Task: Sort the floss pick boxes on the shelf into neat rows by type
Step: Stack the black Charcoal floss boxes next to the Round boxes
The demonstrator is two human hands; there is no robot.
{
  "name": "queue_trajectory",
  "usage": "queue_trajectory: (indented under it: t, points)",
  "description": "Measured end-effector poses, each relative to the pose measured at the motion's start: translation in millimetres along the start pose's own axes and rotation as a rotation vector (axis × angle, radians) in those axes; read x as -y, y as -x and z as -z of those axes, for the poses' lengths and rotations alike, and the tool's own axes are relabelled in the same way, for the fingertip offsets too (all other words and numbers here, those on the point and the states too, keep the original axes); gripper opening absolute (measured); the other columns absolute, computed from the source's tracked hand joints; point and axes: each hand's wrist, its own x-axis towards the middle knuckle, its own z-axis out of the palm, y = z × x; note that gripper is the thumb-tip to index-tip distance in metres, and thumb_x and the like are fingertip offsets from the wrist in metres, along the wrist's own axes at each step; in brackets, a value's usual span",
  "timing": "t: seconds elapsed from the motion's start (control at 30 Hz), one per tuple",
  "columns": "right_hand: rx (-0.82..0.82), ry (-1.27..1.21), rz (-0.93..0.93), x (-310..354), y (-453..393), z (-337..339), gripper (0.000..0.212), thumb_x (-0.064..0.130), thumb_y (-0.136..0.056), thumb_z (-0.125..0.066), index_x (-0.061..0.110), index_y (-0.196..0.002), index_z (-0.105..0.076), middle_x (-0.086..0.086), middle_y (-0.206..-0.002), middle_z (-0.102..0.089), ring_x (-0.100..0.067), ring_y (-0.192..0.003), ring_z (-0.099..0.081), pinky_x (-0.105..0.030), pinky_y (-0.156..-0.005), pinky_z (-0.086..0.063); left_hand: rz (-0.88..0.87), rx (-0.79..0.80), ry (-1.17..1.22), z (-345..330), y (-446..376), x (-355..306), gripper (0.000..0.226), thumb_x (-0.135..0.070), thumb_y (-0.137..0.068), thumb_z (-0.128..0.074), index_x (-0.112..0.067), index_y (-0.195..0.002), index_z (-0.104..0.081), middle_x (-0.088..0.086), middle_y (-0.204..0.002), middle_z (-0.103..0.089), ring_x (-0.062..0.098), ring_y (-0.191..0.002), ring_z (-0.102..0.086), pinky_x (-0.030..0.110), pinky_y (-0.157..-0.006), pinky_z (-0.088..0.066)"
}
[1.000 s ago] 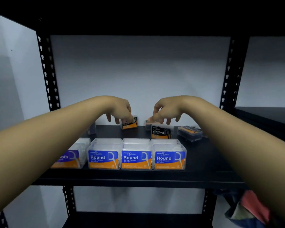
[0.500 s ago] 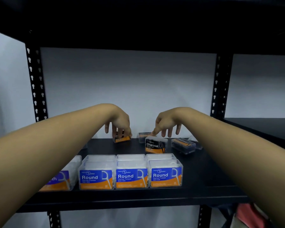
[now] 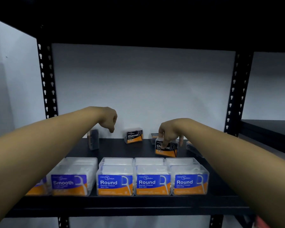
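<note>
Three blue-and-orange Round boxes point(image 3: 152, 181) stand side by side at the front edge of the black shelf point(image 3: 138, 202). Left of them is a Smooth box point(image 3: 69, 183), and my left arm partly hides another one. My right hand point(image 3: 170, 132) grips the top of a black Charcoal box point(image 3: 166, 149) in the middle right, thumb on its label. A second Charcoal box point(image 3: 134, 137) stands upright at the back. My left hand point(image 3: 109, 120) hovers to its left with fingers curled and holds nothing.
A dark box point(image 3: 93, 141) stands on end at the rear left. Another Charcoal box point(image 3: 154, 135) peeks out behind my right hand, and one more box point(image 3: 192, 148) lies at the right by my forearm. Perforated black uprights point(image 3: 47, 83) frame the shelf before a white wall.
My left hand let go of the rear Charcoal box, which now stands upright, and lifted away to the left. My right hand came down onto the nearer Charcoal box.
</note>
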Motion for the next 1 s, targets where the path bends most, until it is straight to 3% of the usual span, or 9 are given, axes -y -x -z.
queue_trajectory:
  t: [0.03,0.13,0.27,0.37,0.47,0.63,0.73,0.87,1.0]
  points:
    - [0.003,-0.011,0.005,2,-3,0,0.055,0.029,-0.077,-0.090,0.019,-0.124,-0.063,-0.010,-0.137,-0.054,-0.044,-0.109,-0.067,-0.048,-0.064,-0.066,0.012,0.014,0.009,-2,1,7,0.045,-0.043,-0.079,-0.078,-0.020,-0.115,-0.065,-0.002,-0.121,-0.064,0.022,-0.107,-0.061,0.034,-0.086,-0.054]
    - [0.014,-0.029,0.011,5,-6,2,0.060,0.026,-0.076,-0.091,0.016,-0.128,-0.063,-0.009,-0.132,-0.056,-0.040,-0.112,-0.066,-0.048,-0.063,-0.065,0.101,0.058,0.082,-11,1,23,0.055,-0.053,-0.082,-0.073,-0.014,-0.119,-0.064,0.002,-0.121,-0.063,0.026,-0.109,-0.062,0.028,-0.060,-0.045]
    - [0.051,-0.038,0.011,7,-5,5,0.050,0.022,-0.075,-0.092,0.017,-0.117,-0.065,-0.008,-0.123,-0.061,-0.036,-0.109,-0.067,-0.051,-0.066,-0.065,0.242,0.014,0.159,-29,-7,35,0.052,-0.056,-0.086,-0.065,-0.006,-0.103,-0.063,0.007,-0.097,-0.065,0.025,-0.084,-0.065,0.032,-0.072,-0.052]
    - [0.065,-0.056,0.014,8,-7,7,0.051,0.020,-0.074,-0.093,0.019,-0.117,-0.065,-0.007,-0.119,-0.061,-0.035,-0.110,-0.066,-0.050,-0.064,-0.065,0.323,0.062,0.242,-36,-14,39,0.043,-0.042,-0.089,-0.068,-0.004,-0.104,-0.058,0.015,-0.104,-0.068,0.030,-0.073,-0.071,0.035,-0.068,-0.061]
    - [0.076,-0.071,0.011,7,-9,7,0.054,0.019,-0.074,-0.093,0.020,-0.120,-0.064,-0.004,-0.113,-0.060,-0.035,-0.112,-0.065,-0.050,-0.065,-0.065,0.281,0.074,0.318,-36,-22,41,0.044,-0.036,-0.082,-0.078,-0.001,-0.105,-0.066,0.018,-0.097,-0.074,0.032,-0.075,-0.077,0.038,-0.070,-0.065]
    - [0.079,-0.075,0.029,4,-16,5,0.054,0.020,-0.073,-0.094,0.021,-0.118,-0.063,-0.003,-0.111,-0.061,-0.035,-0.112,-0.065,-0.051,-0.067,-0.065,0.117,0.091,0.377,-27,-23,22,0.062,-0.022,-0.065,-0.095,-0.006,-0.117,-0.064,0.009,-0.094,-0.074,0.016,-0.055,-0.069,0.025,-0.061,-0.062]
    - [0.087,-0.036,0.033,4,-18,3,0.047,0.023,-0.072,-0.095,0.019,-0.111,-0.068,-0.002,-0.107,-0.063,-0.034,-0.109,-0.064,-0.051,-0.068,-0.065,0.048,0.086,0.358,-29,-23,8,0.075,-0.021,-0.062,-0.096,-0.005,-0.127,-0.062,0.004,-0.102,-0.066,0.014,-0.063,-0.067,0.020,-0.052,-0.056]
    - [0.103,-0.062,0.050,-1,-25,-2,0.033,0.023,-0.071,-0.095,0.025,-0.096,-0.073,-0.004,-0.105,-0.068,-0.038,-0.109,-0.066,-0.044,-0.058,-0.064,-0.082,-0.042,0.240,-28,-25,-5,0.085,-0.043,-0.054,-0.094,-0.016,-0.130,-0.067,-0.002,-0.116,-0.067,0.019,-0.101,-0.065,0.032,-0.085,-0.059]
    - [0.120,-0.094,0.059,-4,-27,-4,0.033,0.023,-0.072,-0.095,0.025,-0.098,-0.076,-0.004,-0.102,-0.072,-0.037,-0.104,-0.070,-0.042,-0.057,-0.064,-0.186,-0.121,0.150,-28,-22,-18,0.079,-0.039,-0.057,-0.089,-0.020,-0.131,-0.067,-0.001,-0.123,-0.066,0.018,-0.103,-0.061,0.028,-0.086,-0.056]
